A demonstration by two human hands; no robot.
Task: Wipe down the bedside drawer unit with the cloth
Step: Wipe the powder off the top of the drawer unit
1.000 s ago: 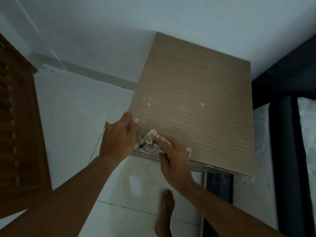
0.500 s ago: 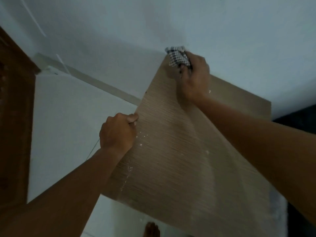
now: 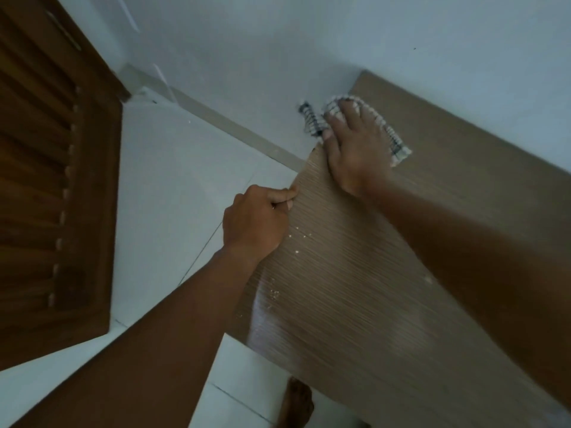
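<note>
Drawer unit [image 3: 386,273] top, wood-grain, against the pale wall [image 3: 278,41] — right hand [image 3: 355,149] flat on the checked cloth [image 3: 392,140] at the far left corner, fingers [image 3: 349,115] slightly spread (one cloth end overhangs the edge) — left hand [image 3: 256,223] curled closed, gripping the left edge.

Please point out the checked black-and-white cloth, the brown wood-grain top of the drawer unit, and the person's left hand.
Checked black-and-white cloth [image 3: 394,140]: head view, edge showing beside the right hand.
Brown wood-grain drawer unit top [image 3: 355,288]: head view, bare middle of the surface.
Left hand [image 3: 255,223]: head view, back of the hand.
</note>
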